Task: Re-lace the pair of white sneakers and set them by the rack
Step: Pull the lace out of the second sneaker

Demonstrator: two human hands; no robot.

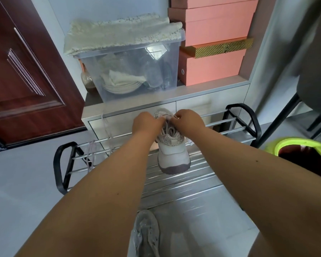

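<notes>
While you lean over the rack, this is how things lie:

Sneaker on rack: the white sneaker (pixel 171 145) sits on the top bars of the metal shoe rack (pixel 235 123), toe pointing to 6 o'clock, towards you.
Left hand: your left hand (pixel 146 123) is at the sneaker's upper eyelets, at 10 o'clock from the toe — its fingers are curled in tight and pinch the lace (pixel 170 130).
Right hand: your right hand (pixel 190 120) is just beside the left, at 1 o'clock from the toe, fingers curled and pinching the same lace.
Second sneaker: the other sneaker (pixel 145 234) lies on the floor at 6 o'clock, between your forearms, well apart from the first.
Loose lace: a pale lace (pixel 91 154) hangs over the rack's bars at 9 o'clock.
Behind: a clear storage bin (pixel 130 71) at 12 o'clock with a towel (pixel 119 32) on its lid — pink boxes (pixel 213 30) stacked at 1 o'clock.
</notes>
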